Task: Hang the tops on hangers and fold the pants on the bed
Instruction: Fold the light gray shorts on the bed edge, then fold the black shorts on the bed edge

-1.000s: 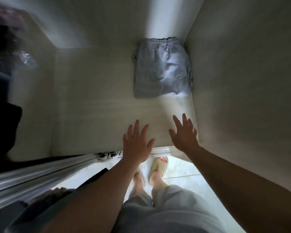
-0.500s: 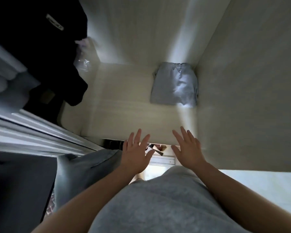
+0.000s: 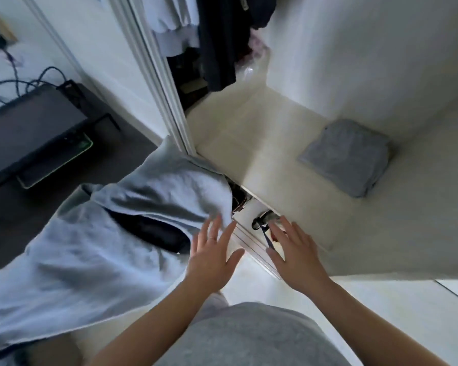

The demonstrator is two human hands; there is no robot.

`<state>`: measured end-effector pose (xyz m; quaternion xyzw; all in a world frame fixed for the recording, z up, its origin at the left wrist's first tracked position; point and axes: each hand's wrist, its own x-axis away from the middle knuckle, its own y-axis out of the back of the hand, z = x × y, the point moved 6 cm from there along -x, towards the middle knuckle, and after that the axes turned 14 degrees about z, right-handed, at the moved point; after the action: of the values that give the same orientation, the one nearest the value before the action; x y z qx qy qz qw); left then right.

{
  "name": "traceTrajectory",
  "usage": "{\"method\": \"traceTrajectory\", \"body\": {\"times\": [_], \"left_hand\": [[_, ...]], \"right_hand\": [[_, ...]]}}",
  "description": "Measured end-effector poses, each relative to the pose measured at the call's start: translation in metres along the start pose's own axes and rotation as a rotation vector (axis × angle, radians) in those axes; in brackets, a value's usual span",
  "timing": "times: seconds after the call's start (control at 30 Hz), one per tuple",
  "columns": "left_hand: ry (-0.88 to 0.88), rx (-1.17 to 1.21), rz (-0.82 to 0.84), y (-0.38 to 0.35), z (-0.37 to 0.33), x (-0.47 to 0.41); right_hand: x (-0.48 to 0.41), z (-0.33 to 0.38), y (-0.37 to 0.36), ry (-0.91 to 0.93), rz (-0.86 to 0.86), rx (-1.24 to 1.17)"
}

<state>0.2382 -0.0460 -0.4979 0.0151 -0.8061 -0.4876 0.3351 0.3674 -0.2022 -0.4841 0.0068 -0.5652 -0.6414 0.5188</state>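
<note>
A folded grey pair of pants [image 3: 347, 157] lies on the pale wardrobe shelf [image 3: 249, 138], against its right wall. My left hand [image 3: 213, 257] and my right hand [image 3: 294, 252] hover in front of the shelf's edge, fingers spread, holding nothing. Just left of my left hand spreads a light blue-grey garment [image 3: 111, 233] with a dark piece [image 3: 154, 231] lying in its folds. Dark tops [image 3: 217, 40] and pale tops [image 3: 173, 19] hang inside the wardrobe at the upper middle.
A white sliding wardrobe door [image 3: 154, 72] stands left of the opening. A black case [image 3: 29, 133] with cables [image 3: 13, 83] sits on the dark floor at the left. White floor runs along the bottom right. Dark items [image 3: 262, 220] sit under the shelf edge.
The view has swung left and pulled back from the wardrobe. Both hands stayed spread and empty, drawing away from the shelf. The light garment and black case came into sight.
</note>
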Motion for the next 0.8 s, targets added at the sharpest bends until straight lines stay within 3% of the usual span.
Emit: {"method": "traceTrajectory", "body": {"times": [0.33, 0.63, 0.8], "left_hand": [[0.473, 0.24, -0.144, -0.043, 0.086, 0.163], [0.937, 0.533, -0.327, -0.131, 0.156, 0.368], [1.121, 0.653, -0.418, -0.191, 0.174, 0.483]], "right_hand": [[0.02, 0.141, -0.06, 0.444, 0.213, 0.229], [0.105, 0.291, -0.19, 0.886, 0.43, 0.509], [0.181, 0.357, -0.271, 1.03, 0.523, 0.596]]}}
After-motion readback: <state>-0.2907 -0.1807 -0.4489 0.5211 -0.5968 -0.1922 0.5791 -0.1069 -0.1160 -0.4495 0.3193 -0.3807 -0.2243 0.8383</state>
